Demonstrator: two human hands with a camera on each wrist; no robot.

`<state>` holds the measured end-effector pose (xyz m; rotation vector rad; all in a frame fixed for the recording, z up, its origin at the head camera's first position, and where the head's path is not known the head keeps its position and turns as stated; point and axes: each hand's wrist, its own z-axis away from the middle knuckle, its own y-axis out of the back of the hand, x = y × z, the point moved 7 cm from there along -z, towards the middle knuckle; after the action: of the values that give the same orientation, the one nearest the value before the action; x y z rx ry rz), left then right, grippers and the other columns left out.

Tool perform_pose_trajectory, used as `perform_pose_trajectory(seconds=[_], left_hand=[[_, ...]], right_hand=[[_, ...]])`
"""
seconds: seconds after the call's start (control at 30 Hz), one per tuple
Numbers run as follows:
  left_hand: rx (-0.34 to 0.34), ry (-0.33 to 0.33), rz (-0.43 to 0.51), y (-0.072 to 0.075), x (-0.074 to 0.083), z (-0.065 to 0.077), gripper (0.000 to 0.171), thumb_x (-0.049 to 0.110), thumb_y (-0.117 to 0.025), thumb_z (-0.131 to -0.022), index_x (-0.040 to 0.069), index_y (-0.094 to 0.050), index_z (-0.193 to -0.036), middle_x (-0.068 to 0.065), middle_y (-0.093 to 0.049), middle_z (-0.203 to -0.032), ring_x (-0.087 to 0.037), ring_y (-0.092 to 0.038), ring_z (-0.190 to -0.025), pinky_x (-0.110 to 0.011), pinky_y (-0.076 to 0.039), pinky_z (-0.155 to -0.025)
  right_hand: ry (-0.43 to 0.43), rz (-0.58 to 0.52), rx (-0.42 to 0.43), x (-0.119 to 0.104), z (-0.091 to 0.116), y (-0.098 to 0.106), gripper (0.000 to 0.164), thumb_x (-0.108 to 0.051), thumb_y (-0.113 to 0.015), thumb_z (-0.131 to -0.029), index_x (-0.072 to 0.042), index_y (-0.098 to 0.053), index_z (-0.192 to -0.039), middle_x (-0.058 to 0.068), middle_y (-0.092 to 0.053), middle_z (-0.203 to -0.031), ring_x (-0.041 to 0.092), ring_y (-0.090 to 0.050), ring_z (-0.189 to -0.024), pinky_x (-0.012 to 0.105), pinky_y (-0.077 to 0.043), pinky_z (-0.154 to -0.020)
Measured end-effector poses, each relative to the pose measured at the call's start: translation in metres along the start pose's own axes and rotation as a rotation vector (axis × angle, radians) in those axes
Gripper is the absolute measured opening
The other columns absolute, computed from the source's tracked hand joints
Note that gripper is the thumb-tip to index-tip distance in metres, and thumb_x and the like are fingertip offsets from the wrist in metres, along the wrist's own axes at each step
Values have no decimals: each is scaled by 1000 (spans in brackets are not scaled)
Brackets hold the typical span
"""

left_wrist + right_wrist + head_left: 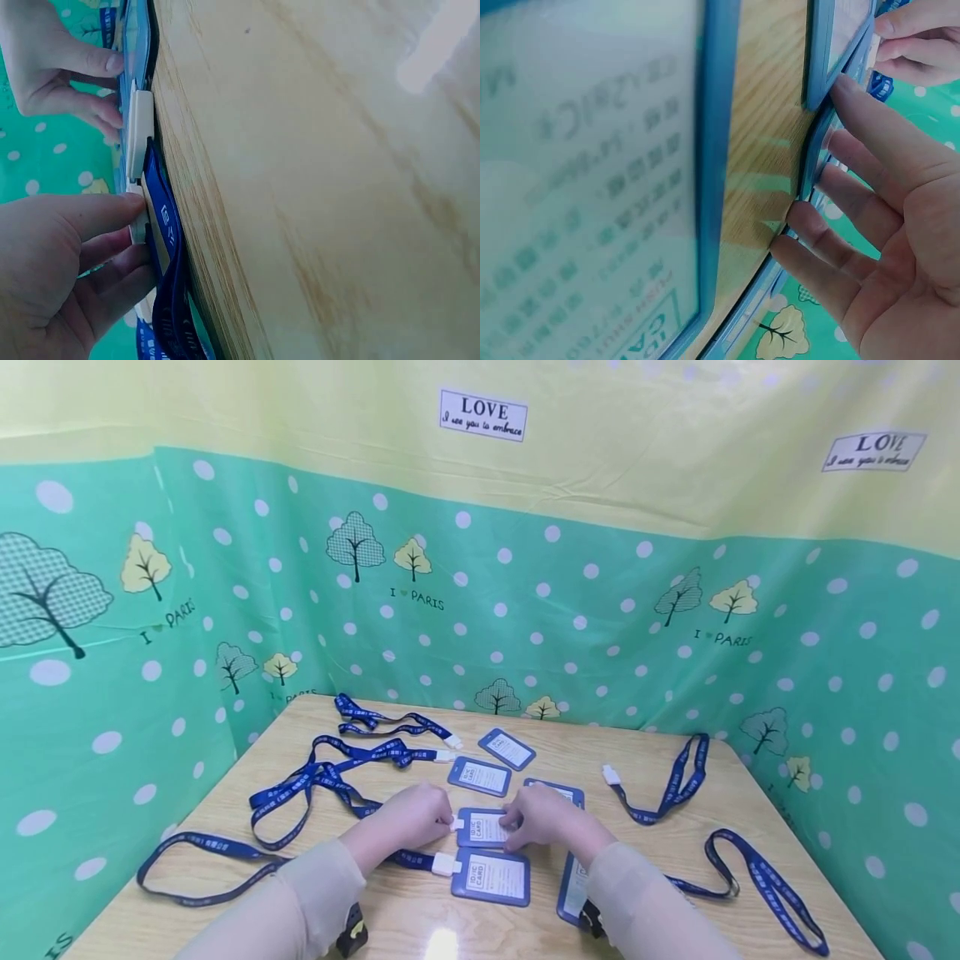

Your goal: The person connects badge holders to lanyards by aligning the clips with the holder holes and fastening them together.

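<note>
My left hand (420, 817) pinches a white clip (138, 225) of a blue lanyard between thumb and fingers. The clip sits at the left end of a blue card holder (483, 828). At that holder's other end, my right hand (547, 818) grips its edges with thumb and fingers. Just nearer lies another card holder (491, 878), with the white clip (446, 864) of a lanyard at its left end. How far the pinched clip is fastened cannot be told.
Beyond the hands lie two card holders, one (480, 776) nearer and one (507, 749) farther. Larger blue holders (570, 893) lie partly under the right arm. Blue lanyards (300, 785) spread on the left, others (675, 785) on the right. A patterned curtain (450, 635) surrounds the wooden table.
</note>
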<state>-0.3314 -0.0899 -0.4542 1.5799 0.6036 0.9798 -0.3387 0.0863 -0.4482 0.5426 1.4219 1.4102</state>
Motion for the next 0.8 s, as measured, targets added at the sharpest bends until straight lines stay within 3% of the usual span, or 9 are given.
perform_pose_trajectory(seconds=[0.47, 0.63, 0.8], left_hand=[[-2, 59, -2, 2, -1, 2, 7, 17, -77, -90, 17, -81, -96, 3, -74, -95, -17, -70, -93, -37, -59, -86], [1, 19, -13, 3, 1, 2, 5, 19, -78, -90, 18, -81, -94, 7, -71, -88, -10, -66, -82, -34, -59, -81], [-13, 32, 11, 7, 1, 1, 9, 29, -76, -92, 21, -81, -94, 9, -69, -90, -7, -63, -80, -34, -58, -78]], right_hand=[[20, 13, 34, -1, 3, -2, 38, -43, -88, -77, -30, -79, -111, -8, -70, -126, 26, -60, -123, 49, -50, -102], [32, -6, 13, -2, 7, 1, 36, -42, -89, -76, -30, -80, -109, -10, -73, -117, 19, -65, -112, 45, -53, -98], [37, -80, 25, 2, 10, 11, 35, -39, -88, -79, -27, -79, -111, -10, -72, -112, 16, -65, -105, 44, -55, -92]])
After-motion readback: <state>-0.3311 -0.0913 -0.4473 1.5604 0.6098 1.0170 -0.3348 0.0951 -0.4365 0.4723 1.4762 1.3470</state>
